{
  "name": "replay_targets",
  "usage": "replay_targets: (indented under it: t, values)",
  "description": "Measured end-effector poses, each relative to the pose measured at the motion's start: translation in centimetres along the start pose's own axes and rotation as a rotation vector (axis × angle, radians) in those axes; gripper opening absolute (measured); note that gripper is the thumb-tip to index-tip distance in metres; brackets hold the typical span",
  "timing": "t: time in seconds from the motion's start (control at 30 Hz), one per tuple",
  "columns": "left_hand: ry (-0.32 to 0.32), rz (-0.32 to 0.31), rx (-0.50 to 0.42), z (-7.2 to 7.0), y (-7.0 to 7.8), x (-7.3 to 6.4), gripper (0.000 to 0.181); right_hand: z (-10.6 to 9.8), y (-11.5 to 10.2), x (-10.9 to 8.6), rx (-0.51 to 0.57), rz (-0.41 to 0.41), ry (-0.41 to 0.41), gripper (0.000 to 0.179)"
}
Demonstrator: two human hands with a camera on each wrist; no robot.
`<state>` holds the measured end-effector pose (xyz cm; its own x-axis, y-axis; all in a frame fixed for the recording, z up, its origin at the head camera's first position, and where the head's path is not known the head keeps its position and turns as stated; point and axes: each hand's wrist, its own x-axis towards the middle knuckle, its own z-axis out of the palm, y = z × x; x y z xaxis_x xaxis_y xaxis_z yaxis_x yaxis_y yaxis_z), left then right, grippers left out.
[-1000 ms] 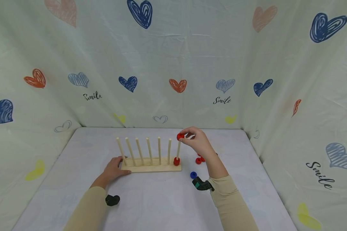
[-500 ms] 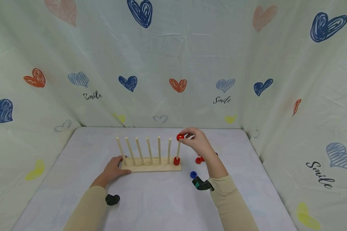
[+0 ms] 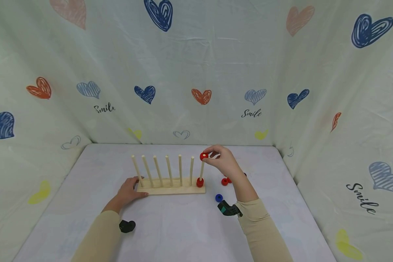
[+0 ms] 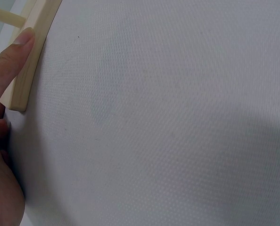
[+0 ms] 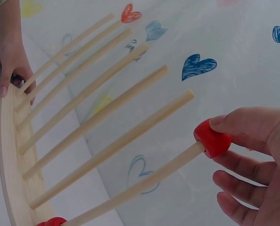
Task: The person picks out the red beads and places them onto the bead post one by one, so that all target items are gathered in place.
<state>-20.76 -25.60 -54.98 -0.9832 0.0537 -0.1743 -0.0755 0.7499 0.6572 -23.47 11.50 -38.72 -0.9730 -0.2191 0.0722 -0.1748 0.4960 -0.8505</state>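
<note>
A wooden peg stand (image 3: 170, 190) with a row of upright pegs lies on the table. My left hand (image 3: 128, 191) grips its left end, thumb along the front edge and fingers behind; the left wrist view shows the thumb (image 4: 17, 54) on the wood. At the rightmost peg (image 3: 201, 169), my right hand (image 3: 225, 160) pinches a red bead (image 3: 204, 156) between thumb and forefinger. In the right wrist view the tip of that peg sits inside the pinched bead (image 5: 212, 138). More red (image 3: 200, 183) is threaded at the foot of the same peg. The other pegs are bare.
Right of the stand lie loose red beads (image 3: 224, 182), partly behind the right forearm. A blue bead (image 3: 219, 198) lies nearer, close to the black wrist camera (image 3: 229, 209). A printed cloth with hearts (image 3: 201, 97) hangs around the white table (image 3: 170, 233).
The pinched red bead has tipped and come down slightly onto the rightmost peg, whose pale tip now shows in its hole. The left hand and the stand have stayed put.
</note>
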Motion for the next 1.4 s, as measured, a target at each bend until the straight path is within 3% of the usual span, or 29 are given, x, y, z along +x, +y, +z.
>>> replay_targets:
  t: [1.0,1.4]
  values:
    - [-0.001,0.004,-0.003,-0.09,0.19,-0.25,0.077,-0.05,0.12,0.02,-0.013,0.002,-0.006,0.021]
    - [-0.002,0.003,0.010,-0.26,0.60,-0.33,0.079,-0.17,0.66,-0.20,-0.015,0.044,-0.006,0.021]
